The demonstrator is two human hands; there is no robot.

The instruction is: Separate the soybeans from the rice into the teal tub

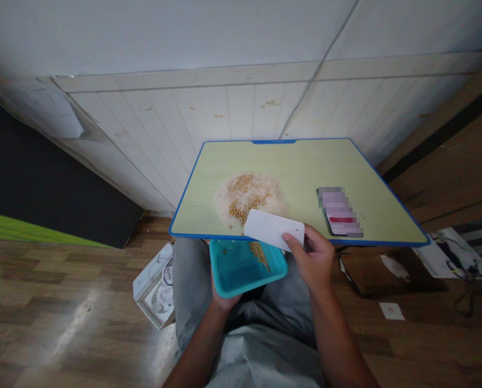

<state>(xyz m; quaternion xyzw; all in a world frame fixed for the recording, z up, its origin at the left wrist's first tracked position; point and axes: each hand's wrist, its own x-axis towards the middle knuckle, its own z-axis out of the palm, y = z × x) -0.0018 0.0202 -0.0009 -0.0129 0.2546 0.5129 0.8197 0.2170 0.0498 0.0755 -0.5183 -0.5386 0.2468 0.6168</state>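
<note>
My left hand (226,303) is closed on a teal plastic tray (247,286), held from below just under the table's front edge; most of its fingers are hidden. Round tan soybeans (259,255) lie along one side inside the tray. My right hand (317,258) grips a white flat plastic scraper (271,226) with a small hole near one end, thumb on top. The scraper's far end is over the front of a rice pile (275,196) on the table. More soybeans (238,211) are scattered on and among the rice grains.
The folding table (305,161) has a pale green top and a blue rim. A phone (340,211) with a lit screen lies right of the rice. An open white box (158,285) is on the floor at left. A cardboard box (390,272) sits beneath the table's right side.
</note>
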